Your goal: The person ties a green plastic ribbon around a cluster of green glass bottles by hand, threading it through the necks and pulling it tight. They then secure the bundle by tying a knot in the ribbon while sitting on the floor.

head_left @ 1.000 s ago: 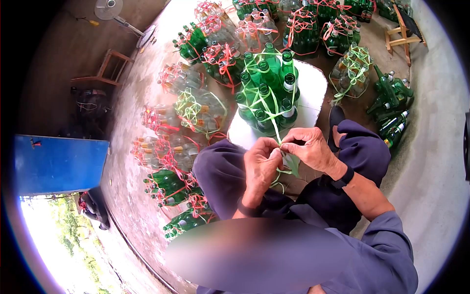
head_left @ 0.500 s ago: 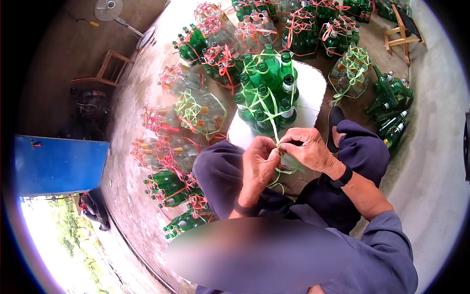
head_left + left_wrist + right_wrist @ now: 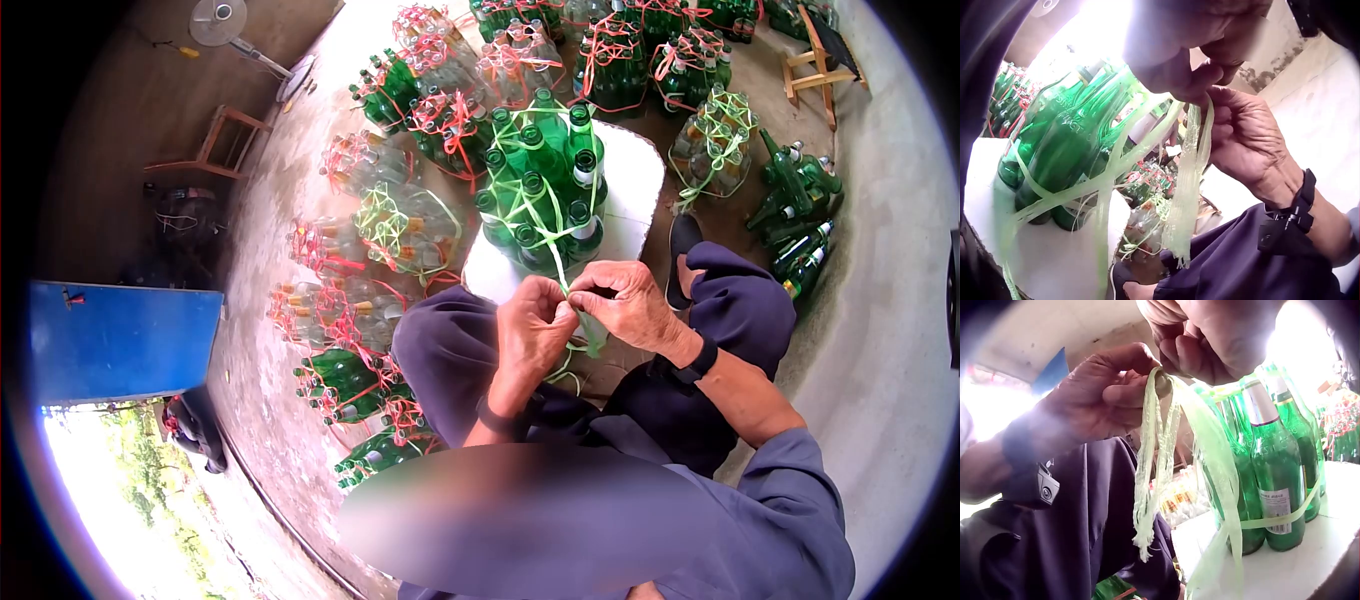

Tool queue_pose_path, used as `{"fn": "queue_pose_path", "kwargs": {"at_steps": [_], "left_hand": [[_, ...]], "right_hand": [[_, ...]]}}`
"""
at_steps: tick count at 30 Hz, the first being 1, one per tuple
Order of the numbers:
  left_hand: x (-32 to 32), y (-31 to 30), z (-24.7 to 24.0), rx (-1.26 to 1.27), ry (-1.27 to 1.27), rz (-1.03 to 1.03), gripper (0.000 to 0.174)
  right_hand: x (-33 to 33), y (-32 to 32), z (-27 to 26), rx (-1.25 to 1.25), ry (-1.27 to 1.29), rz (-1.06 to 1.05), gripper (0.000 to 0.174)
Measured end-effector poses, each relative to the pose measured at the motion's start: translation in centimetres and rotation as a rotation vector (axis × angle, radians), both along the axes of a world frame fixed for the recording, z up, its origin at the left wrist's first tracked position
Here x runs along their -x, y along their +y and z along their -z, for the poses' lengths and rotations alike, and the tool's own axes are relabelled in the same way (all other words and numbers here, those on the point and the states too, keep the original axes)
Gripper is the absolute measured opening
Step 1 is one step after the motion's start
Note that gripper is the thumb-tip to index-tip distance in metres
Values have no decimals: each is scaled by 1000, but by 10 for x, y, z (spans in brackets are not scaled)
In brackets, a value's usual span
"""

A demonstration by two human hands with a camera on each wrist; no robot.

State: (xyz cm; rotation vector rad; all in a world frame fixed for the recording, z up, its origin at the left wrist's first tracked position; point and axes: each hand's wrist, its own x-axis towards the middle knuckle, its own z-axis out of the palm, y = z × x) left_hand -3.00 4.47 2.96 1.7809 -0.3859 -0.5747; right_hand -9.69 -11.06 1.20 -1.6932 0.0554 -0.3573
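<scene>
A cluster of green glass bottles (image 3: 545, 155) stands upright on a white block (image 3: 632, 185), with pale green plastic twine (image 3: 558, 252) laced around the necks. In the right wrist view, a band of twine (image 3: 1272, 521) also rings the lower bodies. My left hand (image 3: 528, 335) pinches the gathered twine between thumb and finger, just in front of the bottles. Close against it, my right hand (image 3: 632, 306) pinches the same twine. Frayed loose ends (image 3: 1180, 212) dangle below the fingers in the left wrist view. The exact crossing of the strands is hidden by the fingertips.
Bundles of bottles tied with red twine (image 3: 455, 130) crowd the floor to the left and back. A green-tied bundle (image 3: 715, 150) and loose green bottles (image 3: 800, 210) lie to the right, near a wooden folding stool (image 3: 825, 70). My knees flank the block.
Both hands keep their pinch on the twine, almost in place. The loose ends below them have shifted slightly, and the view has drifted a little.
</scene>
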Motion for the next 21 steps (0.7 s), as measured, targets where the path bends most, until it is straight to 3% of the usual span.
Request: {"fn": "queue_pose_path", "kwargs": {"at_steps": [7, 13, 21], "left_hand": [[2, 0, 7, -67, -320, 1, 11], [5, -1, 17, 59, -244, -70, 11], [10, 1, 7, -22, -334, -53, 11]], "right_hand": [[0, 4, 1, -33, 56, 32, 8], [-1, 2, -1, -9, 12, 36, 8], [-1, 1, -1, 61, -42, 38, 7]]}}
